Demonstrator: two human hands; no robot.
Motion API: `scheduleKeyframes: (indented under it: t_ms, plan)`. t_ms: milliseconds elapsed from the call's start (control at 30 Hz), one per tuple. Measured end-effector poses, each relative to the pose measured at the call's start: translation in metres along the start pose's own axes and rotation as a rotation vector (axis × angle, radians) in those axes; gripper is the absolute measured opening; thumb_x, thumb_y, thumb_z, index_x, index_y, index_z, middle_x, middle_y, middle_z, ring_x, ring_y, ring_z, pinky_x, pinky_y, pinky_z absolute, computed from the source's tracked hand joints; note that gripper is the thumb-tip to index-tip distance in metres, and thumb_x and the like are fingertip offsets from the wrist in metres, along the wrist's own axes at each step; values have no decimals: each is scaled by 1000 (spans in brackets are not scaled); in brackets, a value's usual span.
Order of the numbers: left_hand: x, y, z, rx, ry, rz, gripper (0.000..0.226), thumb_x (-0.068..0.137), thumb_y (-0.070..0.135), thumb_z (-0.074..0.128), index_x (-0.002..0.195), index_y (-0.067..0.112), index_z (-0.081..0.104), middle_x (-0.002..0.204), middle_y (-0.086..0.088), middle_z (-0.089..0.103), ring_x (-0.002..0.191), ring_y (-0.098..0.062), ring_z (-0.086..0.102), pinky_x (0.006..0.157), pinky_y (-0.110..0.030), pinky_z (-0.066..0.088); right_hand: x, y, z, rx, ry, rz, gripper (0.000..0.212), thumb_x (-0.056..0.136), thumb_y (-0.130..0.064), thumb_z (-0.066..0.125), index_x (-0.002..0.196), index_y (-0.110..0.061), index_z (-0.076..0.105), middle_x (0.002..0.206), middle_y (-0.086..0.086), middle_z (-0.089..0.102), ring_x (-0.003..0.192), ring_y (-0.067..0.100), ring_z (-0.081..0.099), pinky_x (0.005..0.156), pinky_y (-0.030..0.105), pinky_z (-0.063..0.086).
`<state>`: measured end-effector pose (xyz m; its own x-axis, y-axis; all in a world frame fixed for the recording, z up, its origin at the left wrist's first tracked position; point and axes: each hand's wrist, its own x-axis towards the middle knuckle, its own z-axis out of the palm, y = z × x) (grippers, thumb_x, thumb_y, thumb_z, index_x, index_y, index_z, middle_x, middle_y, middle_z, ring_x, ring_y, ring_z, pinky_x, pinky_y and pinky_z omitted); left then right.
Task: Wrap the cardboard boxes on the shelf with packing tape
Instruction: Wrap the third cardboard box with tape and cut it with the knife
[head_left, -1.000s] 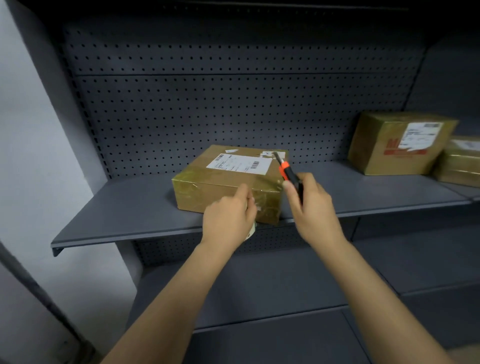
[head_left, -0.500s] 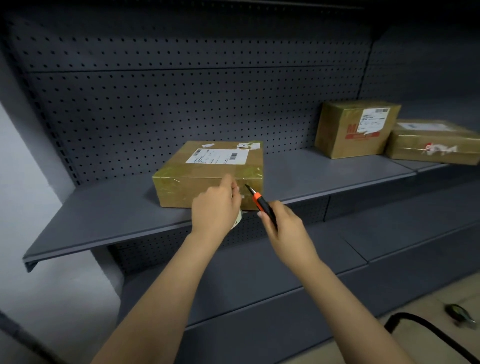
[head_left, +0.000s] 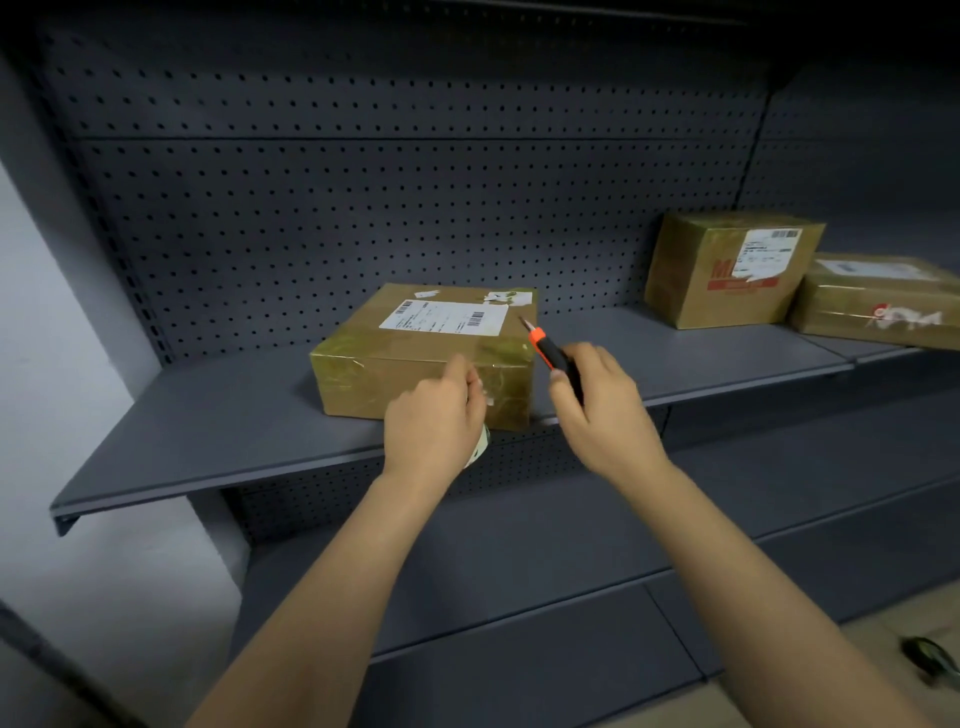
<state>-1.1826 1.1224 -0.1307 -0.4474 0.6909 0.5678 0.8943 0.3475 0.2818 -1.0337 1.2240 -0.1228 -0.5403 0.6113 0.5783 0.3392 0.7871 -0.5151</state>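
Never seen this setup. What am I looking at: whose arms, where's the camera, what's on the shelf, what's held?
No machine here: a person works bare-handed. The one picture comes from a wide-angle camera on their head, looking forward and down, so the arms enter from below. On the grey shelf sit three cardboard boxes: the near box with a white label, plus an upright box and a flat box at right. The right hand holds an orange-and-black cutter, blade toward the near box. The left hand, at that box's front, grips a pale item, mostly hidden, possibly tape.
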Motion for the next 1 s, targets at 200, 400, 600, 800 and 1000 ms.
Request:
scheduleKeyframes:
  t_ms: [200, 400, 600, 800, 1000]
  plan:
    - [0, 1, 5, 14, 46, -7, 18, 101, 29, 45, 103, 14, 55, 64, -4, 64, 54, -31, 60, 45, -28, 27, 93, 7, 29, -231, -116, -233, 38, 95, -29, 60, 130, -14, 54, 119, 6, 56, 109, 26, 50, 89, 38, 43]
    - [1, 4, 7, 89, 88, -39, 16, 100, 27, 49, 99, 14, 57, 52, 2, 46, 44, -26, 46, 42, -25, 20, 117, 4, 38, -13, -199, -202, 24, 88, -27, 71, 111, -19, 70, 115, -2, 67, 113, 18, 54, 95, 29, 40]
    - [0, 7, 8, 126, 113, -62, 10, 94, 22, 60, 92, 12, 59, 46, 7, 35, 36, -19, 32, 41, -19, 11, 61, 38, 34, 231, -180, -388, 24, 93, -30, 66, 112, -18, 73, 114, -10, 69, 112, 7, 59, 100, 26, 45]
    - [-2, 10, 4, 176, 97, -60, 14, 85, 15, 72, 82, 13, 58, 44, 10, 29, 33, -16, 23, 43, -14, 6, 61, 55, 47, 325, -157, -458, 36, 89, -37, 65, 117, -15, 71, 122, -7, 67, 120, 11, 57, 106, 26, 43]
    - [-8, 0, 0, 296, 36, -162, 12, 97, 24, 56, 97, 13, 56, 59, -4, 60, 51, -30, 60, 45, -26, 35, 61, 60, 50, 345, -137, -460, 33, 91, -32, 65, 117, -13, 71, 122, -7, 66, 120, 10, 56, 106, 21, 40]
